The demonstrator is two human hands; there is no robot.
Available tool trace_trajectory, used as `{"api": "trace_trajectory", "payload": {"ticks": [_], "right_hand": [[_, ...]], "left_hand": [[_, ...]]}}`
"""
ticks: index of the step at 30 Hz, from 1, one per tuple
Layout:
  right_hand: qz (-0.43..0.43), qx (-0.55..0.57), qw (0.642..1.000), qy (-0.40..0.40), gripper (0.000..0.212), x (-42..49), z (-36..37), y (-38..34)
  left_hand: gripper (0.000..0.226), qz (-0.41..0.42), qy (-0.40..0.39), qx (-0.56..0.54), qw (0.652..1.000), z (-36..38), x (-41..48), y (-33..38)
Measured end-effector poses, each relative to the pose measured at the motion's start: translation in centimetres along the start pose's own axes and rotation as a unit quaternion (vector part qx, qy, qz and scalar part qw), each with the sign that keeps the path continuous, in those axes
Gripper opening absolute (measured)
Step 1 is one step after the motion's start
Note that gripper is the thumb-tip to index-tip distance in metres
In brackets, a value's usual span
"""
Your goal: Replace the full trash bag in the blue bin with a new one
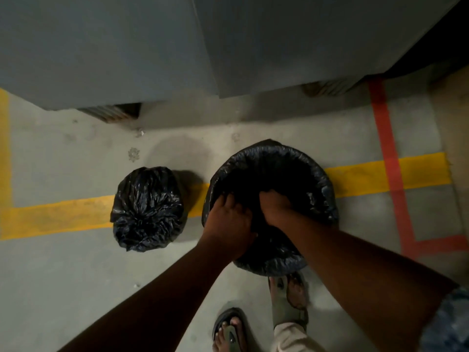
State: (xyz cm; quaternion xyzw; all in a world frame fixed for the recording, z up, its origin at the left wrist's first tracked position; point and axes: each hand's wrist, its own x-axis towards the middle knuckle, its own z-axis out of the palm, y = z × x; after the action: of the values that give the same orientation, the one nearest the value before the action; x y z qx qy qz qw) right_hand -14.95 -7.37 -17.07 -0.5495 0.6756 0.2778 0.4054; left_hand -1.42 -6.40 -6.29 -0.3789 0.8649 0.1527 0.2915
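A round bin stands on the floor at centre right, fully lined with a new black bag point(318, 179) folded over its rim, so the blue of the bin is hidden. Both hands reach into its mouth. My left hand point(228, 219) rests on the near-left rim with fingers spread on the plastic. My right hand point(275, 207) is curled inside the opening, pressing the liner down. A full black trash bag point(148, 208), gathered shut at the top, sits on the floor to the left of the bin, apart from it.
Grey cabinets point(152, 47) stand raised on pallets right behind the bin. Yellow tape point(50, 217) and red tape point(390, 158) mark the concrete floor. My sandalled feet point(286, 301) stand just in front of the bin.
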Motion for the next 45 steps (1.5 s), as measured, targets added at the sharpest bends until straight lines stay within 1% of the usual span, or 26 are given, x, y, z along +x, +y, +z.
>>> {"api": "trace_trajectory", "payload": {"ticks": [3,5,7,10,12,13,15,16,17,19,21,23,24,26,28,29,31,32,33,34,35,36,37,39,40,45], "right_hand": [[-0.057,-0.009,0.996,0.07,0.04,-0.7,-1.9,-1.0],[-0.097,-0.06,0.993,0.015,0.042,-0.3,-2.2,-1.1],[-0.085,-0.072,0.993,-0.047,0.042,0.4,-2.2,-1.1],[-0.054,0.038,0.997,-0.03,0.034,-1.4,-3.8,-1.6],[-0.074,0.155,0.982,0.077,0.025,-4.6,-5.2,-1.4],[-0.113,0.183,0.957,0.195,0.018,-6.7,-5.9,-0.7],[-0.175,0.14,0.871,0.438,0.015,-11.0,-8.0,0.9],[-0.169,0.094,0.842,0.504,0.022,-12.0,-9.3,1.9],[-0.143,0.052,0.848,0.508,0.033,-12.0,-10.5,2.8],[-0.087,0.025,0.917,0.388,0.049,-10.2,-12.9,4.8],[-0.063,0.11,0.965,0.228,0.035,-7.8,-14.6,6.3],[-0.049,0.16,0.976,0.136,0.026,-6.3,-15.0,7.7],[-0.039,0.17,0.978,0.115,0.033,-6.3,-14.9,8.4],[-0.003,0.225,0.968,0.11,0.061,-7.7,-14.0,9.3],[0.063,0.328,0.93,0.155,0.083,-9.5,-11.2,9.8],[0.106,0.385,0.9,0.172,0.088,-9.7,-8.5,10.2],[0.206,0.528,0.811,0.147,0.098,-10.7,-3.5,10.3],[0.236,0.604,0.754,0.109,0.094,-10.6,-1.1,10.2],[0.258,0.65,0.71,0.076,0.075,-10.7,0.4,9.9],[0.267,0.664,0.695,0.068,0.047,-10.9,1.1,9.5],[0.273,0.651,0.704,0.079,0.023,-11.3,1.0,9.0],[0.266,0.609,0.74,0.106,0.015,-11.8,0.6,8.5],[0.255,0.562,0.775,0.138,0.019,-12.3,0.3,8.1],[0.234,0.513,0.804,0.189,0.026,-12.6,-0.2,8.1],[0.228,0.51,0.806,0.199,0.026,-12.7,-0.5,8.2],[0.226,0.563,0.776,0.17,0.029,-13.3,-0.8,9.2]], "left_hand": [[0.066,0.015,0.032,0.002,0.999,-0.6,-1.2,0.1],[0.069,0.023,0.022,0.012,0.999,0.2,-1.6,0.0],[0.064,0.031,0.035,0.004,0.999,1.1,-1.9,-0.3],[0.041,0.066,0.165,-0.052,0.983,1.6,-2.8,-0.6],[0.033,0.071,0.28,-0.115,0.95,0.4,-3.4,-0.5],[0.035,0.049,0.316,-0.146,0.936,-0.8,-3.5,-0.4],[0.048,-0.038,0.336,-0.196,0.92,-3.4,-2.6,-1.0],[0.056,-0.091,0.323,-0.21,0.918,-4.4,-1.7,-1.7],[0.064,-0.141,0.294,-0.227,0.918,-5.1,-0.5,-2.6],[0.066,-0.197,0.198,-0.308,0.91,-6.0,2.0,-4.8],[0.047,-0.214,0.092,-0.377,0.896,-6.4,3.9,-6.8],[0.034,-0.208,0.03,-0.394,0.895,-6.5,4.6,-7.7],[0.037,-0.217,0.022,-0.412,0.884,-6.2,4.5,-7.7],[0.06,-0.262,0.05,-0.491,0.829,-5.8,3.2,-6.9],[0.08,-0.338,0.093,-0.545,0.762,-4.8,0.9,-5.2],[0.085,-0.395,0.099,-0.572,0.712,-3.8,-0.3,-4.0],[0.071,-0.496,0.059,-0.658,0.563,-2.5,-2.3,-1.2],[0.054,-0.511,0.026,-0.717,0.473,-1.7,-3.0,0.1],[0.04,-0.503,-0.005,-0.761,0.41,-0.8,-3.5,1.1],[0.033,-0.486,-0.016,-0.785,0.384,-0.3,-3.8,1.8],[0.032,-0.473,-0.009,-0.793,0.383,0.2,-3.9,2.2],[0.035,-0.465,0.008,-0.796,0.388,0.7,-3.8,2.3],[0.039,-0.46,0.028,-0.793,0.398,1.1,-3.7,2.4],[0.039,-0.447,0.048,-0.804,0.389,1.0,-3.7,2.7],[0.038,-0.435,0.051,-0.813,0.384,0.7,-3.8,2.8],[0.04,-0.342,0.035,-0.837,0.427,0.8,-4.3,2.4]]}}
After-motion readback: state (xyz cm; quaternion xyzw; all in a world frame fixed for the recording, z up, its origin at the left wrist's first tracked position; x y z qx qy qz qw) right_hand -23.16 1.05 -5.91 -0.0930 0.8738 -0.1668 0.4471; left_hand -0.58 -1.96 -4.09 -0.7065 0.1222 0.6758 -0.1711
